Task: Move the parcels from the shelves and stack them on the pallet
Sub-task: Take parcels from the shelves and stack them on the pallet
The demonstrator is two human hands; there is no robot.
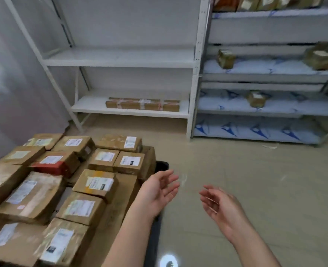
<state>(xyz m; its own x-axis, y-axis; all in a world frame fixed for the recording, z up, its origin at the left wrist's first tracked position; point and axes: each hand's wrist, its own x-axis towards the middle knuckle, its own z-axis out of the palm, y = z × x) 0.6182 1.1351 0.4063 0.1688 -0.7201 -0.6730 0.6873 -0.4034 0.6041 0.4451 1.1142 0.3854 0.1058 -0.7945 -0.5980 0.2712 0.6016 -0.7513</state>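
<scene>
The pallet [162, 166] sits at lower left; only its dark, rounded plastic edge shows along the right side of the load. On it lie the stacked parcels [62, 180]: rectangular cardboard boxes, brown and matte, sealed with glossy tape and carrying white paper labels on top. One box [50, 166] has a red side face. The boxes sit edge to edge in rough rows, some overlapping a lower layer. Behind the stack stands a white metal rack [120, 60] with flat painted boards; its bottom board holds one long, flat carton [142, 104] bound with tape bands. The left hand [158, 191] is held just right of the stack, palm up, fingers relaxed and spread, holding nothing. The right hand [219, 205] is beside it over the smooth beige floor [255, 180], palm turned inward, fingers loosely extended, also holding nothing. At right stands a grey metal rack [265, 78] whose boards are lined with pale sheeting printed with blue triangles. Small brown boxes [225, 58] wrapped in shiny tape rest on several of its levels, blurred.
</scene>
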